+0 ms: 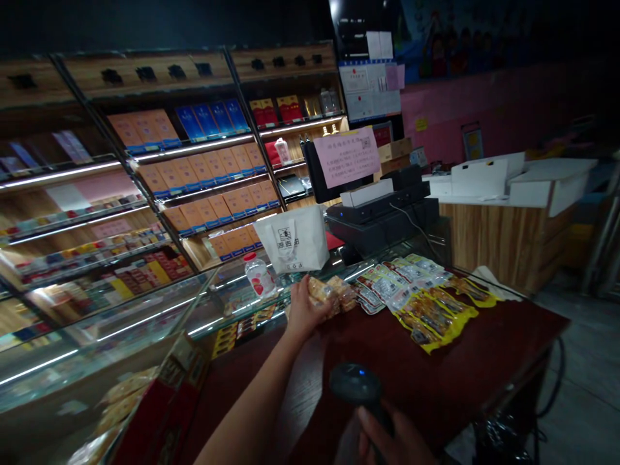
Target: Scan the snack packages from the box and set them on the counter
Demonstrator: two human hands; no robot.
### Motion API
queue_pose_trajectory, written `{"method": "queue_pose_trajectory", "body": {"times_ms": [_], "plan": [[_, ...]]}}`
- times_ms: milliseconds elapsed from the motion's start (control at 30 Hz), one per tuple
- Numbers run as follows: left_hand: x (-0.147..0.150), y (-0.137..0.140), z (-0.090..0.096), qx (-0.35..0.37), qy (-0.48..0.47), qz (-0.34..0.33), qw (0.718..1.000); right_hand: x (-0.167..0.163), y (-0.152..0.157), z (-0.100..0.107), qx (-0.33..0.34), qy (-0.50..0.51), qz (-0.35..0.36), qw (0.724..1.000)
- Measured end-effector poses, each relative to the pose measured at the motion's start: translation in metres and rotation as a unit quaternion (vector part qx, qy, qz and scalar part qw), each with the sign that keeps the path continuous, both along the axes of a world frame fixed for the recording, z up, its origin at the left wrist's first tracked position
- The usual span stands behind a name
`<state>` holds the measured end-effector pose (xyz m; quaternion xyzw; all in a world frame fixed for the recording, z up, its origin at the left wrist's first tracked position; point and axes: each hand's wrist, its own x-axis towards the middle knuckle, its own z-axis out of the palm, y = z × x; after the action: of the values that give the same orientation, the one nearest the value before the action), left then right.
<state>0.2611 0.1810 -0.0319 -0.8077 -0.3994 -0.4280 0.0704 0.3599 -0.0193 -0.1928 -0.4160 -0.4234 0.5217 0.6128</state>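
From the head view, we see the white bag (310, 242) standing upright. Just in front of it, our left hand (306, 311) has its fingers wrapped around clear-wrapped snacks (320, 290). Farther in front of the bag, our right hand (390, 434) has its fingers round the handle of a dark scanner (356, 382). Left of the bag stands a bottle (259, 278); to its right, yellow-edged packets (436, 313) lie on the dark red surface (368, 339)

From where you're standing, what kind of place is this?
It looks like a shop, probably at its checkout: there are rows of matching orange boxes on the shelves, snack packets laid out on the table, and what seems a barcode scanner in the right hand.
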Motion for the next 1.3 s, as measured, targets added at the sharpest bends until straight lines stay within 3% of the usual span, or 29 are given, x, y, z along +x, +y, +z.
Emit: {"method": "queue_pose_trajectory", "body": {"times_ms": [133,267,333,433,567,667,767,833,900,1133,1300], "plan": [[-0.041,-0.056,-0.027,-0.032,-0.125,0.021,0.991,0.004,-0.005,0.003,-0.019,0.025,0.038,0.999],[-0.063,-0.119,-0.059,-0.169,-0.179,0.023,0.969,0.007,-0.009,0.007,-0.030,0.078,0.019,0.996],[-0.063,-0.148,-0.073,-0.201,-0.184,0.023,0.962,0.007,-0.011,0.009,-0.032,0.103,-0.009,0.994],[-0.055,-0.181,-0.089,-0.185,-0.197,0.038,0.962,0.003,-0.015,0.012,-0.026,0.120,-0.024,0.992],[-0.044,-0.206,-0.095,-0.217,-0.219,0.017,0.951,-0.003,-0.023,0.018,-0.011,0.146,-0.041,0.988],[-0.043,-0.213,-0.091,-0.272,-0.278,-0.063,0.919,-0.004,-0.027,0.023,-0.017,0.153,-0.071,0.986],[-0.046,-0.212,-0.085,-0.337,-0.365,-0.133,0.858,0.000,-0.030,0.027,-0.015,0.157,-0.084,0.984],[-0.048,-0.210,-0.083,-0.378,-0.410,-0.146,0.817,0.004,-0.030,0.029,-0.007,0.155,-0.084,0.984],[-0.048,-0.209,-0.081,-0.400,-0.435,-0.142,0.794,0.007,-0.031,0.031,-0.004,0.141,-0.082,0.987],[-0.058,-0.183,-0.080,-0.353,-0.479,-0.121,0.795,0.024,-0.032,0.030,0.015,0.072,-0.088,0.993],[-0.078,-0.141,-0.080,-0.250,-0.480,-0.110,0.834,0.034,-0.035,0.024,0.044,-0.011,-0.067,0.997]]}}
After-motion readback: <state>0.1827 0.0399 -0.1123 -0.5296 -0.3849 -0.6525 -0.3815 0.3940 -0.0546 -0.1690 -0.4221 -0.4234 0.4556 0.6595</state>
